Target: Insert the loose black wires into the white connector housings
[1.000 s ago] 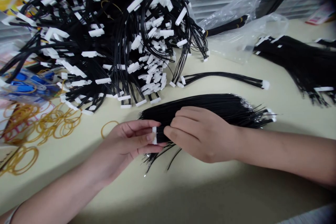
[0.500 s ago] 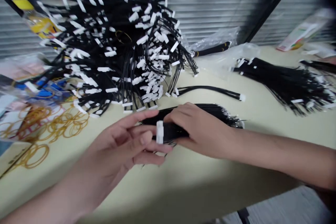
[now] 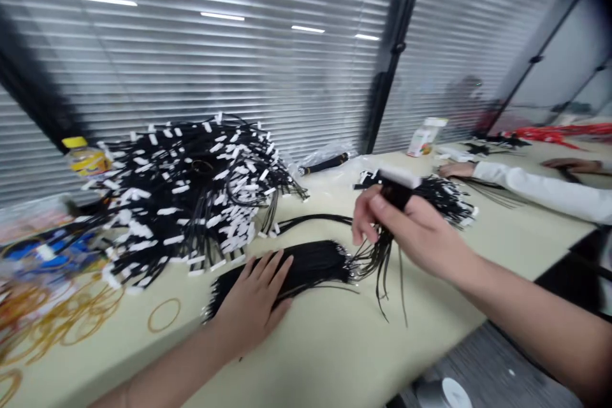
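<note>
Left hand (image 3: 253,303) is pressing down on a bundle of black wires (image 3: 306,264), grip open, fingers spread. Bundle is lying on the counter (image 3: 315,357), with its tips pointing toward the right hand (image 3: 411,229). That hand is raised above the counter, grip clamped on a white connector (image 3: 399,176), with loose wires (image 3: 382,274) hanging below it. They appear to run toward the bundle's tips, but I can't confirm the link.

Handling looks light, soft and floppy, with snag risk at the tips. Connector looks stiff but possibly fragile. Best hold looks like the connector body or mid-bundle.

Open counter is lying in front of the bundle, with the near edge (image 3: 482,325) running off to the right. A rubber band (image 3: 163,315) is sitting just left of the left hand, beside a rubber band pile (image 3: 62,325). A connector harness heap (image 3: 191,204) is crowding the space behind the bundle, nearly touching it. A second wire bundle (image 3: 444,197) is lying beyond the right hand. Further along, a co-worker's hand (image 3: 456,169) in a white sleeve is working at the counter.
</note>
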Motion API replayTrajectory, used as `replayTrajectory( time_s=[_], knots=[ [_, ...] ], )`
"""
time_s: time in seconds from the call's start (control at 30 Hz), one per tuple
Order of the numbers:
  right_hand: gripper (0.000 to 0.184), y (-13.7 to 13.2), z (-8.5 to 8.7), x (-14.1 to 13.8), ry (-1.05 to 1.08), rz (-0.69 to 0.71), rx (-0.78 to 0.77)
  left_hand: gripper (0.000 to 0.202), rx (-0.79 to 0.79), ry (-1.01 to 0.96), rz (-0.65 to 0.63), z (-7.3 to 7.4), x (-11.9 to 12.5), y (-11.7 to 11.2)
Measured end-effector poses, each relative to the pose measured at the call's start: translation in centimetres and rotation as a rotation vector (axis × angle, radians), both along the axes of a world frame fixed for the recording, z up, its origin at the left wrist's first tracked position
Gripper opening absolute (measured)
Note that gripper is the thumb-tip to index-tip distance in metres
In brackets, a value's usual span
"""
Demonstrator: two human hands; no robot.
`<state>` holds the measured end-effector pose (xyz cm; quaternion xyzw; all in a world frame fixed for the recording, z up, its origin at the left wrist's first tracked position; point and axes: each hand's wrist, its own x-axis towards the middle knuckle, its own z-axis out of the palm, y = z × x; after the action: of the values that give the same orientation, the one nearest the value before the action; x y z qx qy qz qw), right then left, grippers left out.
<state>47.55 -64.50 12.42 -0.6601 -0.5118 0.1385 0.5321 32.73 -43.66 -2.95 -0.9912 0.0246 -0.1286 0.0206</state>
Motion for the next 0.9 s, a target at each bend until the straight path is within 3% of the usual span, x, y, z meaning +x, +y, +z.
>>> replayTrajectory(
  time_s=[0.07,0.13,0.23,0.3,0.4,0.47,0.5,0.6,0.67,0.73,0.77,0.8,0.9],
  knots=[
    [0.031,-2.7,1.1,1.7,0.14,0.01,0.084,0.058,0.057,-0.051,-0.03,-0.1,-0.1,0.2],
    [0.032,-5.4,2.2,3.1,0.27,0.016,0.135,0.06,0.204,-0.221,-0.051,-0.2,0.0,0.4],
    [0.03,-8.8,3.8,4.2,0.482,-0.035,0.127,0.071,0.317,-0.356,-0.143,-0.7,0.6,0.8],
    [0.026,-10.3,4.7,4.2,0.625,-0.058,0.01,0.072,0.349,-0.397,-0.203,-1.2,1.0,1.4],
    [0.025,-10.9,5.3,3.3,0.784,0.025,-0.281,0.072,0.285,-0.359,-0.233,-1.6,1.1,2.3],
    [0.024,-10.2,5.2,2.2,0.886,0.137,-0.458,0.067,0.117,-0.238,-0.202,-0.4,0.8,2.7],
    [0.024,-9.6,5.0,1.6,0.935,0.189,-0.534,0.06,-0.027,-0.14,-0.127,0.7,0.6,2.7],
    [0.025,-6.6,4.5,-0.4,1.037,0.316,-0.723,0.056,-0.642,0.006,0.007,6.3,0.2,1.0],
    [0.025,-4.2,4.2,-1.6,1.033,0.416,-0.808,0.056,-1.09,-0.014,-0.18,10.5,0.3,-1.1],
    [0.025,-1.8,3.9,-2.7,1.033,0.529,-0.88,0.054,-1.369,0.104,-0.287,13.8,0.5,-3.5],
    [0.024,-0.9,3.7,-3.1,1.038,0.575,-0.91,0.046,-1.421,0.164,-0.295,14.8,0.6,-4.4],
    [0.024,-0.1,3.5,-3.5,1.037,0.602,-0.919,0.033,-1.483,0.128,-0.219,15.4,0.6,-5.1],
    [0.02,0.5,2.4,-3.4,0.885,0.613,-0.779,0.026,-1.813,0.137,-0.09,15.1,0.3,-5.2]
  ],
)
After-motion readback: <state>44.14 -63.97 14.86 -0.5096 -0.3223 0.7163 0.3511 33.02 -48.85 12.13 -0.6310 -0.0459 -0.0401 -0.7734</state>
